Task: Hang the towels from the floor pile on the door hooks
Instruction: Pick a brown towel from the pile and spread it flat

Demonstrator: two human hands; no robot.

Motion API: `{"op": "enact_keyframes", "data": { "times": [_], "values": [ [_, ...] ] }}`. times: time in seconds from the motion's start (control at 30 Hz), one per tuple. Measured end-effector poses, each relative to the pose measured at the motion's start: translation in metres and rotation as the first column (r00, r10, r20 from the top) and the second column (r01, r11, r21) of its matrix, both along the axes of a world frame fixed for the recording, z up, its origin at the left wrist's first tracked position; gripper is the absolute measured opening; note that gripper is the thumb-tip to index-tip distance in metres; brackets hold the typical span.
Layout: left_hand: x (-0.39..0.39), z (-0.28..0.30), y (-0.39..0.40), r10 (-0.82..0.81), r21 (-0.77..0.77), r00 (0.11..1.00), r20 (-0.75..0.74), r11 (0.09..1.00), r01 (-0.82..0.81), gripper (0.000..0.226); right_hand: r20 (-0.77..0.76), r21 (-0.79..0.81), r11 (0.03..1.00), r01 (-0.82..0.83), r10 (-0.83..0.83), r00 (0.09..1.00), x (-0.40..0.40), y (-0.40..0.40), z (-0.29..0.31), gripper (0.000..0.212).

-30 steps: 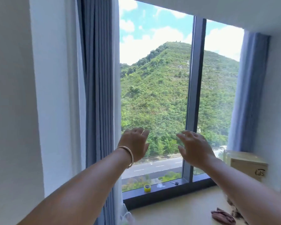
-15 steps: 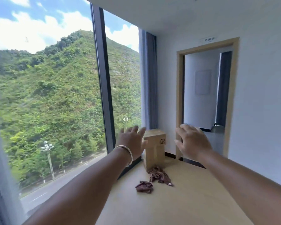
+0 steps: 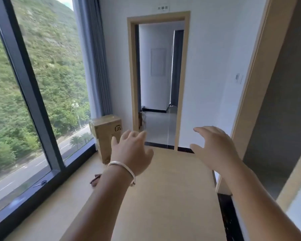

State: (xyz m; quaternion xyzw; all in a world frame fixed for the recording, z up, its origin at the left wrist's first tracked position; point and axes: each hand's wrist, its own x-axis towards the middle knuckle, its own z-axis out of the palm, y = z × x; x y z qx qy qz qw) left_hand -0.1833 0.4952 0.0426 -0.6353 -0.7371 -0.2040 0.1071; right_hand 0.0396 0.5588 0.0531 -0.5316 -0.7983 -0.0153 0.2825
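I had both arms stretched out ahead of me toward the doorway (image 3: 159, 80), and neither hand held a thing. My left hand (image 3: 131, 153) hung in the air short of the doorway and to its left, fingers loosely spread and only slightly bent, touching nothing; a silver bangle (image 3: 123, 168) sat round that wrist. My right hand (image 3: 214, 149) hovered short of the doorway and to its right, fingers extended forward with a gentle curve, thumb apart, also empty. A cardboard box (image 3: 106, 134) stood left of the doorway against the window (image 3: 33, 94). Of the towels, I could make out just a dark scrap of towel (image 3: 95, 180) on the floor (image 3: 172, 197), well short of the doorway, peeking out from behind my left forearm; the rest was hidden.
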Motion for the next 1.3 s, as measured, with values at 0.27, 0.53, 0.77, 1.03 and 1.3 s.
{"op": "enact_keyframes", "data": {
  "times": [0.27, 0.53, 0.77, 1.03, 1.3],
  "values": [
    [-0.027, -0.072, 0.047, -0.109, -0.305, 0.989, 0.099, 0.943, 0.135, 0.061, -0.038, -0.223, 0.974, 0.030, -0.040, 0.998, -0.054, 0.014, -0.070, 0.058],
    [-0.079, -0.131, 0.084, -0.175, -0.444, 0.963, 0.205, 0.860, 0.251, 0.065, 0.054, -0.438, 0.897, 0.053, -0.033, 0.998, -0.118, 0.042, -0.132, 0.061],
    [-0.097, -0.169, 0.095, -0.203, -0.479, 0.953, 0.225, 0.829, 0.290, 0.078, 0.113, -0.524, 0.847, 0.095, -0.041, 0.993, -0.131, 0.049, -0.172, 0.066],
    [-0.082, -0.181, 0.137, -0.230, -0.499, 0.953, 0.199, 0.813, 0.300, 0.081, 0.124, -0.514, 0.850, 0.115, -0.059, 0.991, -0.118, 0.092, -0.186, 0.069],
    [-0.038, -0.177, 0.229, -0.185, -0.465, 0.974, 0.130, 0.856, 0.225, 0.081, 0.023, -0.488, 0.871, 0.054, -0.049, 0.999, -0.079, 0.192, -0.190, 0.067]
  ]
}}
